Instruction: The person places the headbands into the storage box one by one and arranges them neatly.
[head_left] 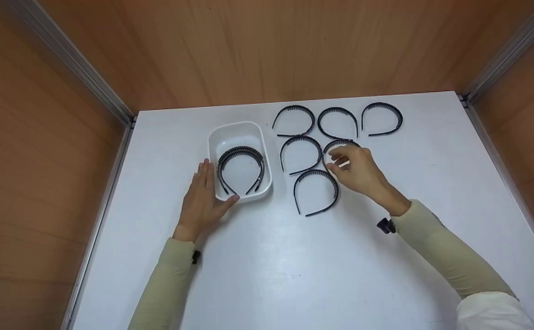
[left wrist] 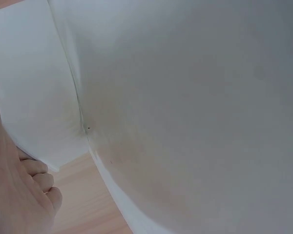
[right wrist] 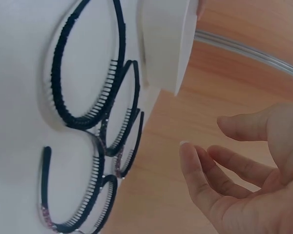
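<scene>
A white plastic tub (head_left: 234, 139) holds a few black toothed headbands (head_left: 241, 150) nested together. My left hand (head_left: 198, 201) lies along the tub's left wall with straight fingers, its thumb at the front rim; the left wrist view catches the hand (left wrist: 19, 195) beside the tub's white side (left wrist: 34, 83). Over the headbands on the table hovers my right hand (head_left: 360, 172), fingers loosely bent and nothing held. It partly covers one headband (head_left: 340, 142). In the right wrist view a gap shows between thumb and fingers of that hand (right wrist: 244, 180).
More black headbands lie flat right of the tub: three along the back (head_left: 295, 107) (head_left: 335, 110) (head_left: 401, 120), one in the middle row (head_left: 319, 153) and one at the front (head_left: 337, 188). Wooden panels (head_left: 267, 50) border the white table (head_left: 267, 275).
</scene>
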Available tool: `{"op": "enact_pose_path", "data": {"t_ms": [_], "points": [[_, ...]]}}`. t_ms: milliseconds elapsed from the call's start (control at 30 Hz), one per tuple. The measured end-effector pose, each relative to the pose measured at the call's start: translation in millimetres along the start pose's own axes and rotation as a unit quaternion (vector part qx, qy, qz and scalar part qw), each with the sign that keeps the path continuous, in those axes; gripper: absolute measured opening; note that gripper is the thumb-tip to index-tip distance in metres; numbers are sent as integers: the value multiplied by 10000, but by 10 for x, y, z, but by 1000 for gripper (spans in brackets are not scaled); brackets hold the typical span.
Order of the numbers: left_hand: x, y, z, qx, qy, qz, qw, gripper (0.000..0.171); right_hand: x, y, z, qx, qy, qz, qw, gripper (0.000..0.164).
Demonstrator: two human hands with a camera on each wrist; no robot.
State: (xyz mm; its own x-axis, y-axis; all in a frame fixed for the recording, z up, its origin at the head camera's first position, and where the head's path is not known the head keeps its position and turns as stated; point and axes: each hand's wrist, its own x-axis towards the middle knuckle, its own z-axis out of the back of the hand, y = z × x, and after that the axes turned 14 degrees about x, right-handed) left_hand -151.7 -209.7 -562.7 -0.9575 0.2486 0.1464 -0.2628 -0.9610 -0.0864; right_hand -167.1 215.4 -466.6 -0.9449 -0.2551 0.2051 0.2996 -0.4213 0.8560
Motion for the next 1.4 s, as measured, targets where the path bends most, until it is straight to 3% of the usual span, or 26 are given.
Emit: {"op": "enact_pose_path", "data": {"t_ms": [633,967,1400], "points": [[0,-8,8,-4,255,74,9996,121,-220,-374,-34,114,-173,-509,9985,26],[6,-6,5,-15,95,34,9999,121,-330,-537,-113,243,-152,-899,9955,27],[0,-4,-19,29,-82,-24,10000,120,-420,-783,-270,151,-195,-1016,9945,23]]}}
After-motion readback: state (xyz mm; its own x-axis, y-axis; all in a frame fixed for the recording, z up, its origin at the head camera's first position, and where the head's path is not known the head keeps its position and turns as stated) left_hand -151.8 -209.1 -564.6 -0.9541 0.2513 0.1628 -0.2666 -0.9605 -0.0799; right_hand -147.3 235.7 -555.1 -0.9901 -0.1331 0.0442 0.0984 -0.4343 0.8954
